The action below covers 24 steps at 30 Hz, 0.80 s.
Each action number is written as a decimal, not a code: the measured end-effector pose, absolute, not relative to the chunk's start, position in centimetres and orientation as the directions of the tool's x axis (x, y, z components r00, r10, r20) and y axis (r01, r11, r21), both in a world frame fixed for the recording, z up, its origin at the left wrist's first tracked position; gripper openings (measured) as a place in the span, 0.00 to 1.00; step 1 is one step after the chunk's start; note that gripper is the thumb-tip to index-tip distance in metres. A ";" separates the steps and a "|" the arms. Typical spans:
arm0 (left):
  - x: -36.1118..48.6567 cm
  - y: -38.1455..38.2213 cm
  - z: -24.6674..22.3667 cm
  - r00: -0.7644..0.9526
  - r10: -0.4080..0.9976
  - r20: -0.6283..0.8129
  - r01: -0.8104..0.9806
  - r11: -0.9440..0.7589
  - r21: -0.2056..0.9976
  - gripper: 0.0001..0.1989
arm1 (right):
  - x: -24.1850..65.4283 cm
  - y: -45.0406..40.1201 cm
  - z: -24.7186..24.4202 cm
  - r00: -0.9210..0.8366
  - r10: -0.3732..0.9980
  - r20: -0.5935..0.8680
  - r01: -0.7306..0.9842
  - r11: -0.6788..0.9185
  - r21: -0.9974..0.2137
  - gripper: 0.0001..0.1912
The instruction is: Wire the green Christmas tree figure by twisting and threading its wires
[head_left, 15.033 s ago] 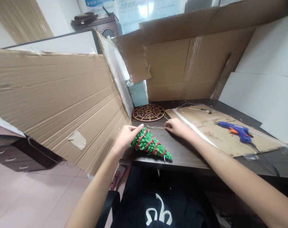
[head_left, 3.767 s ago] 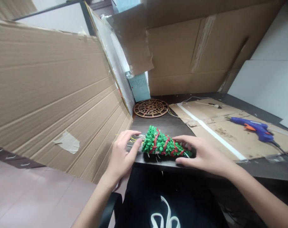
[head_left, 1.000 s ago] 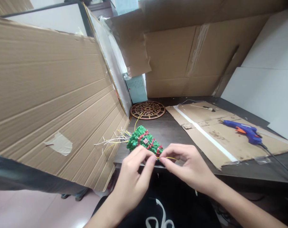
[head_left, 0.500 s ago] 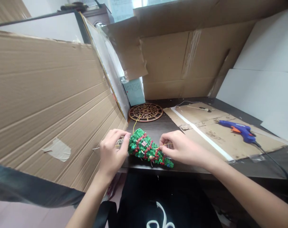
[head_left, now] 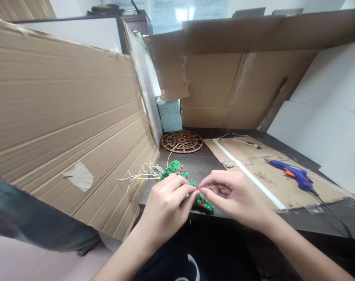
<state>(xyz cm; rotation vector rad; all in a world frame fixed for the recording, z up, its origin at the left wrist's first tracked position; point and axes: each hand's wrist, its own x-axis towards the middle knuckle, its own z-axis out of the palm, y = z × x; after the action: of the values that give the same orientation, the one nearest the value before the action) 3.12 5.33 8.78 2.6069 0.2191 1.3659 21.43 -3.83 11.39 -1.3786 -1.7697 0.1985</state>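
A small green Christmas tree (head_left: 175, 167) with red garland and beads lies tilted on the table's front edge, its tip toward the lower right. White and yellow wires (head_left: 148, 171) fan out from its base. My left hand (head_left: 173, 199) reaches over the tree's middle and covers part of it. Its thumb and forefinger are pinched on a thin yellow wire. From the other side, my right hand (head_left: 231, 195) pinches the same yellow wire (head_left: 215, 186), its fingertips meeting the left ones. A small red bit shows between the fingertips; what it is I cannot tell.
Behind the tree lies a round openwork disc (head_left: 182, 141). A blue glue gun (head_left: 294, 173) rests on a cardboard sheet (head_left: 253, 175) at right, its cord running off the table edge. Cardboard walls (head_left: 78, 97) stand left and behind, with a light-blue box (head_left: 171, 116) in the corner.
My left hand has left the tree's base and moved right to meet my right hand over the tree. The wires at the base are now uncovered. The camera view has shifted slightly.
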 end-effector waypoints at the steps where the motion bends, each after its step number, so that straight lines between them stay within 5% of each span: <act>1: 3.1 5.2 8.7 0.570 0.227 0.790 0.037 -0.967 0.251 0.06 | 21.4 -3.9 11.3 -0.012 0.846 0.533 0.711 0.382 -0.591 0.05; 10: 3.1 5.1 8.3 0.616 0.356 0.703 -0.054 -0.871 0.488 0.09 | 21.4 -3.5 10.3 0.041 0.847 0.530 0.674 0.368 -0.640 0.06; 16: 2.1 5.2 9.0 0.477 0.347 0.808 0.029 -0.924 0.381 0.09 | 21.9 -2.2 8.6 0.053 0.821 0.568 0.788 0.315 -0.529 0.06; 24: 0.8 6.5 9.8 0.347 0.409 0.844 0.179 -0.912 0.369 0.06 | 22.3 -1.5 8.1 0.075 0.902 0.425 0.800 0.200 -0.565 0.06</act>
<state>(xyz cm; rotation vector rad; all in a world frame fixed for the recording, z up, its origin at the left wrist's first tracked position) 0.83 6.50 9.80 2.3973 0.5323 1.5963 22.34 -1.46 8.08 -1.6084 -1.7306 0.1724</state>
